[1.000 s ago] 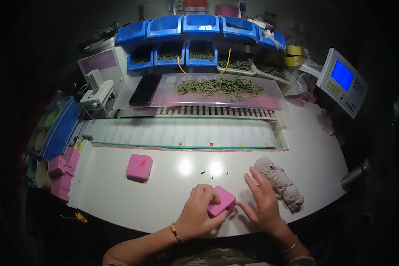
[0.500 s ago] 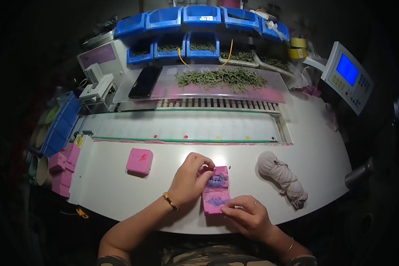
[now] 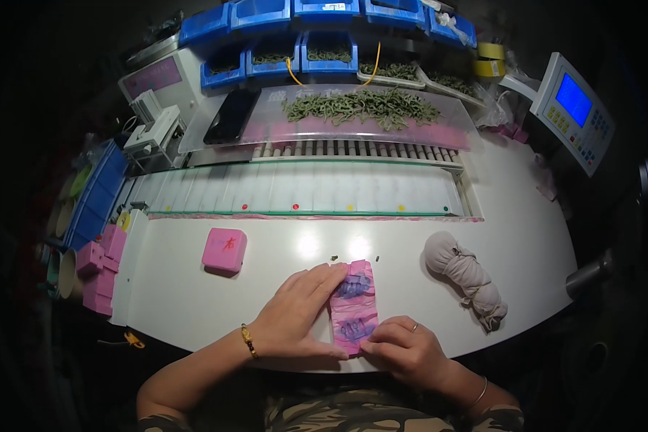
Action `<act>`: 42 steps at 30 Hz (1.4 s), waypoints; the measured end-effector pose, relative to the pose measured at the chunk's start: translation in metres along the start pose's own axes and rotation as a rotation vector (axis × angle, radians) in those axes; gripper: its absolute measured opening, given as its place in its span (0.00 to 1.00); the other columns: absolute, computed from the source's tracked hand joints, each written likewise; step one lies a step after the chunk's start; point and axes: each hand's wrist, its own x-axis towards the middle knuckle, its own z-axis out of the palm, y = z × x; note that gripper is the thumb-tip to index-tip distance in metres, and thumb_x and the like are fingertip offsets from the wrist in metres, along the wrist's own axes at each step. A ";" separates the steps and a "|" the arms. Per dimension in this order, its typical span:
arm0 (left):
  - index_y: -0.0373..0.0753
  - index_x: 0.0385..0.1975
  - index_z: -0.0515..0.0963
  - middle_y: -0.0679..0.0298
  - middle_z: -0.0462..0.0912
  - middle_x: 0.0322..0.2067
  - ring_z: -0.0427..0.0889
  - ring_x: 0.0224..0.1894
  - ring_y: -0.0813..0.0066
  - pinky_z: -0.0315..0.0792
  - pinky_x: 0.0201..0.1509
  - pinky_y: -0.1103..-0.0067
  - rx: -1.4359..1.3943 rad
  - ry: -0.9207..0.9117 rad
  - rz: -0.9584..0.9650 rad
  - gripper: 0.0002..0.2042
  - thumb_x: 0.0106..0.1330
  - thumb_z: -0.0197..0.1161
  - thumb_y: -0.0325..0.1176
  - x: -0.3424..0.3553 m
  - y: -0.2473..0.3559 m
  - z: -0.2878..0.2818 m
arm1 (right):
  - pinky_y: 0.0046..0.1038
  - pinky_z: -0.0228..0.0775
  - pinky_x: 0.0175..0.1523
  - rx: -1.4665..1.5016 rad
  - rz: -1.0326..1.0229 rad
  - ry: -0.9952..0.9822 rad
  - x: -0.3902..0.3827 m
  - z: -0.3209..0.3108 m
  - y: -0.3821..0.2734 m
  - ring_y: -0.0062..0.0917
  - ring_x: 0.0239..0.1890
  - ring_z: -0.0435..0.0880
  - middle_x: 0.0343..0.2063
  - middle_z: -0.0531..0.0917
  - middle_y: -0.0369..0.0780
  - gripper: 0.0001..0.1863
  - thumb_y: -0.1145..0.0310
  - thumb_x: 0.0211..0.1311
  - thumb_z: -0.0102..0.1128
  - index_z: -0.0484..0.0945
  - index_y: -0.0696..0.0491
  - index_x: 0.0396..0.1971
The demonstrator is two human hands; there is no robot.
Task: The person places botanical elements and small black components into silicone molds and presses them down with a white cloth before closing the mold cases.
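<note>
A pink paper wrapper (image 3: 354, 308) with blue printing lies unfolded and creased on the white table in front of me. My left hand (image 3: 295, 309) rests along its left side, fingers stretched out together at the upper edge and thumb reaching to the lower left corner. The lower right corner is pinched between the thumb and fingers of my right hand (image 3: 410, 349). Just beyond the paper lie two tiny dark bits, one brownish (image 3: 334, 257) and one greyish (image 3: 377, 258).
A pink square block (image 3: 224, 250) sits to the left, a tied beige cloth bundle (image 3: 466, 281) to the right. Farther back, a translucent sheet (image 3: 266, 133) carries a phone (image 3: 232, 117) and dried green twisted pieces (image 3: 363, 108). Blue bins (image 3: 329, 86) stand behind; a control panel (image 3: 574, 111) is at right.
My left hand has let go of its pinch at the paper's top and spread out along the left side. A brownish bit now shows on the table. The view has tilted slightly.
</note>
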 end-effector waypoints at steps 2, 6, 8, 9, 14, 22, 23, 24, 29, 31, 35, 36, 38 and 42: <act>0.34 0.70 0.54 0.47 0.61 0.66 0.61 0.69 0.50 0.54 0.72 0.59 -0.006 -0.022 -0.026 0.56 0.45 0.75 0.61 -0.003 0.004 0.000 | 0.28 0.77 0.39 0.017 0.017 -0.031 0.000 -0.001 0.001 0.31 0.38 0.82 0.33 0.81 0.37 0.10 0.75 0.49 0.68 0.83 0.53 0.34; 0.34 0.71 0.47 0.44 0.57 0.68 0.57 0.71 0.48 0.50 0.74 0.58 0.017 -0.048 -0.087 0.61 0.43 0.75 0.63 -0.003 0.006 0.003 | 0.29 0.76 0.43 0.146 0.050 -0.148 0.005 -0.016 0.007 0.32 0.39 0.81 0.40 0.81 0.41 0.16 0.72 0.50 0.71 0.82 0.52 0.41; 0.34 0.72 0.47 0.44 0.57 0.68 0.57 0.71 0.48 0.50 0.74 0.58 0.020 -0.031 -0.087 0.62 0.43 0.75 0.63 -0.004 0.007 0.004 | 0.31 0.75 0.47 0.231 0.172 -0.088 0.011 -0.034 0.007 0.35 0.42 0.81 0.43 0.80 0.43 0.21 0.71 0.50 0.72 0.81 0.52 0.47; 0.33 0.72 0.47 0.43 0.56 0.68 0.57 0.71 0.48 0.50 0.74 0.58 0.026 -0.032 -0.105 0.62 0.43 0.75 0.63 -0.006 0.008 0.002 | 0.32 0.74 0.50 0.329 0.285 -0.029 0.015 -0.043 0.011 0.37 0.45 0.80 0.46 0.79 0.45 0.26 0.71 0.49 0.73 0.79 0.51 0.52; 0.31 0.71 0.46 0.43 0.56 0.68 0.58 0.71 0.48 0.50 0.74 0.59 0.024 -0.017 -0.126 0.63 0.42 0.75 0.64 -0.010 0.007 0.004 | 0.39 0.66 0.61 -0.630 0.288 0.100 0.024 -0.087 0.039 0.44 0.55 0.75 0.51 0.77 0.48 0.39 0.76 0.46 0.71 0.70 0.51 0.63; 0.31 0.71 0.46 0.42 0.56 0.68 0.58 0.71 0.48 0.49 0.74 0.58 0.013 -0.003 -0.106 0.63 0.42 0.75 0.64 -0.007 0.007 0.010 | 0.35 0.75 0.47 -0.403 0.308 -0.049 0.010 -0.092 0.044 0.40 0.43 0.81 0.47 0.80 0.44 0.35 0.83 0.42 0.65 0.77 0.49 0.57; 0.31 0.71 0.46 0.42 0.56 0.68 0.58 0.71 0.48 0.49 0.74 0.58 0.010 -0.001 -0.108 0.63 0.42 0.75 0.64 -0.005 0.008 0.010 | 0.35 0.75 0.47 -0.404 0.307 -0.052 0.016 -0.091 0.033 0.40 0.43 0.81 0.47 0.80 0.44 0.35 0.83 0.42 0.65 0.77 0.49 0.57; 0.31 0.71 0.46 0.42 0.56 0.68 0.58 0.71 0.48 0.49 0.74 0.58 0.024 0.000 -0.125 0.63 0.42 0.75 0.64 -0.008 0.008 0.009 | 0.34 0.75 0.45 -0.408 0.198 0.073 0.024 -0.084 0.027 0.40 0.42 0.81 0.48 0.80 0.45 0.35 0.84 0.41 0.65 0.78 0.49 0.56; 0.31 0.71 0.46 0.44 0.57 0.69 0.57 0.71 0.48 0.51 0.74 0.60 0.043 0.011 -0.137 0.61 0.45 0.74 0.62 -0.013 0.005 0.005 | 0.30 0.74 0.41 -0.453 -0.147 0.116 0.041 -0.056 -0.008 0.32 0.39 0.82 0.52 0.79 0.47 0.28 0.73 0.51 0.61 0.79 0.45 0.56; 0.31 0.71 0.46 0.44 0.57 0.69 0.57 0.71 0.48 0.51 0.74 0.60 0.013 0.001 -0.106 0.61 0.45 0.74 0.62 -0.007 0.006 0.006 | 0.28 0.73 0.42 -0.501 -0.192 -0.267 0.029 -0.033 -0.016 0.29 0.37 0.81 0.53 0.80 0.46 0.28 0.70 0.53 0.58 0.77 0.42 0.58; 0.31 0.71 0.45 0.44 0.56 0.69 0.58 0.71 0.50 0.50 0.74 0.58 0.005 0.019 -0.104 0.64 0.41 0.76 0.62 -0.008 0.009 0.007 | 0.28 0.73 0.43 -0.375 -0.156 -0.326 0.044 -0.056 -0.007 0.26 0.35 0.81 0.52 0.80 0.45 0.28 0.69 0.53 0.57 0.77 0.43 0.59; 0.31 0.71 0.45 0.44 0.56 0.69 0.58 0.71 0.50 0.50 0.74 0.58 0.010 0.027 -0.111 0.64 0.41 0.76 0.62 -0.008 0.008 0.007 | 0.28 0.74 0.43 -0.406 -0.149 -0.302 0.047 -0.061 -0.006 0.26 0.34 0.81 0.52 0.80 0.45 0.28 0.70 0.53 0.57 0.77 0.44 0.59; 0.31 0.72 0.45 0.44 0.54 0.70 0.57 0.71 0.50 0.49 0.74 0.58 -0.022 -0.003 -0.135 0.64 0.42 0.76 0.62 -0.009 0.007 0.007 | 0.28 0.74 0.43 -0.418 -0.159 -0.185 0.053 -0.069 -0.011 0.26 0.34 0.81 0.52 0.80 0.45 0.28 0.70 0.53 0.57 0.77 0.44 0.58; 0.31 0.72 0.44 0.44 0.54 0.70 0.57 0.72 0.50 0.49 0.74 0.57 -0.007 0.006 -0.142 0.64 0.42 0.76 0.63 -0.012 0.007 0.009 | 0.28 0.73 0.43 -0.526 -0.211 -0.156 0.039 -0.055 -0.015 0.27 0.32 0.81 0.54 0.79 0.45 0.27 0.70 0.55 0.57 0.78 0.45 0.58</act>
